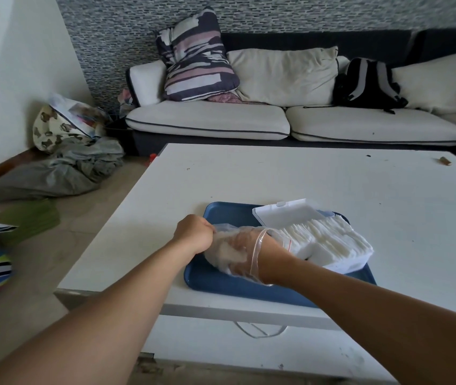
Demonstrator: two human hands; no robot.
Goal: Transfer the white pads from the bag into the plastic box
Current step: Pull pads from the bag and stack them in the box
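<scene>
Clear plastic bag (222, 247) (on the blue tray (221, 282), few pads visible) sheathes the right hand (242, 250), grip unclear; left hand (194, 232) pinches its end. Plastic box (340, 263) at three o'clock brims with white pads (329, 236); no legible writing.

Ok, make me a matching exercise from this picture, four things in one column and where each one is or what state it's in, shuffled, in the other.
Things:
1. clear plastic zip bag
2. white rectangular plastic box
3. dark blue plastic tray
4. black and grey backpack

Places or states:
A. on the sofa
B. lies flat on the white table
C. right hand is inside it
D. lid open, filled with white pads

Pairs: 1-C, 2-D, 3-B, 4-A
</scene>
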